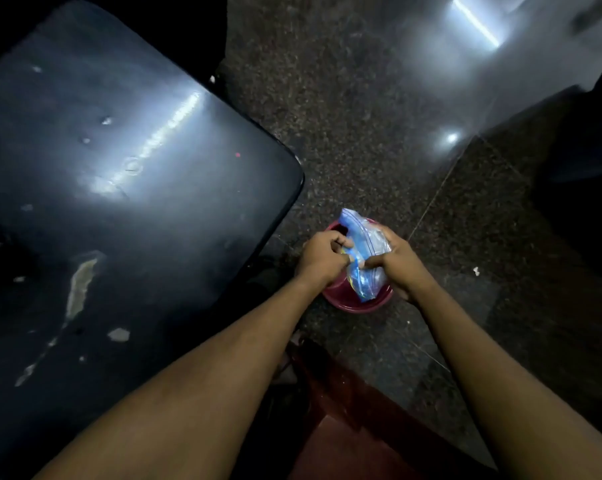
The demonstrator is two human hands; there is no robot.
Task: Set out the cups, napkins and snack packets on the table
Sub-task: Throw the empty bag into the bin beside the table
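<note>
A clear and blue plastic bag [363, 251] is held between both hands, right above a red plastic tub [355, 303] that stands on the floor. My left hand [322, 258] pinches the bag's left edge. My right hand [401, 263] grips its right side. The bag's contents are blurred; a bit of yellow shows low inside it. The dark, scuffed table [126, 188] fills the left of the view, and no items lie on the part I see. No cups or napkins are visible.
The floor [361, 116] is dark speckled stone with bright light reflections at the upper right. A reddish-brown surface [355, 427] sits just below the tub, near my body. A dark shape [583, 161] stands at the right edge. The table's rounded corner [297, 174] lies close to the tub.
</note>
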